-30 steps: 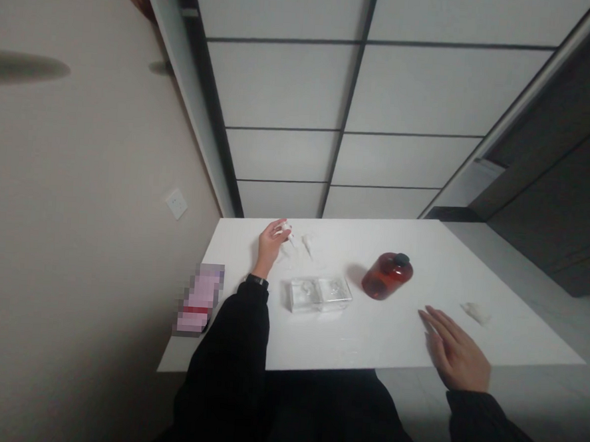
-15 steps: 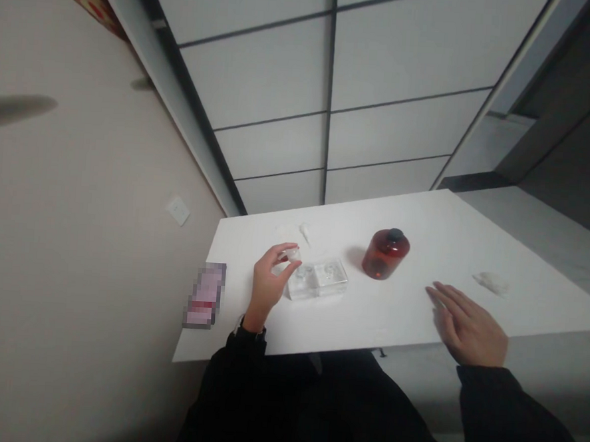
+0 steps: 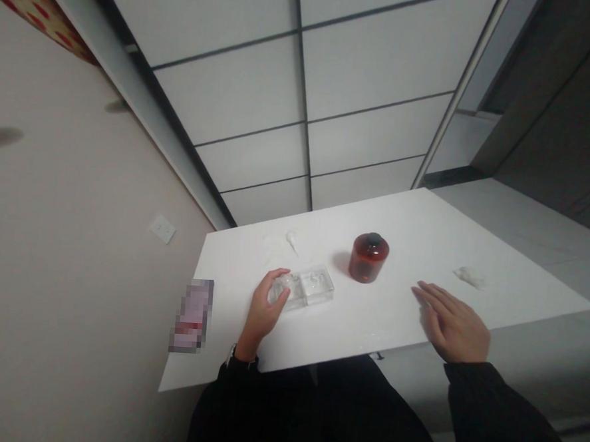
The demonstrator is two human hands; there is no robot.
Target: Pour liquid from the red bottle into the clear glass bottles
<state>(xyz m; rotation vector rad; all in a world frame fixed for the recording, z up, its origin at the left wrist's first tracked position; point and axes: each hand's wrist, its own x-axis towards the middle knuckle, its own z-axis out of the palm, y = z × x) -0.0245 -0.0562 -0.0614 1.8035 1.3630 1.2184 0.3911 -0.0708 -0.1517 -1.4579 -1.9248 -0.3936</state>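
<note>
Pixelated pink item (image 3: 193,316): lies at the left edge of the table (image 3: 388,327); identity masked, untouched.
Left hand (image 3: 264,306): reaches over the left compartment of the box, thumb and forefinger apart on either side of it. Whether a small piece is pinched between them, cannot tell.
White nozzle-like piece (image 3: 291,241): lies on the far side of the table, beyond the box, tip toward the near side; outside the box and untouched.
Clear box (image 3: 319,299): on the table, left of the bottle; two compartments. Clear contents (image 3: 316,279) show in the right one, so that half looks done. Left half judged to be in hand: something clear shows by the fingers, but no release is seen.
Red-brown bottle (image 3: 368,262): upright, dark cap on, just right of the box; unused at this moment.
Right hand (image 3: 454,324): rests at the near right, fingers pressed together, grasping nothing visible; idle.
Whitish crumpled piece (image 3: 470,277): beyond the right hand, apart from it; left aside, material unclear.
</note>
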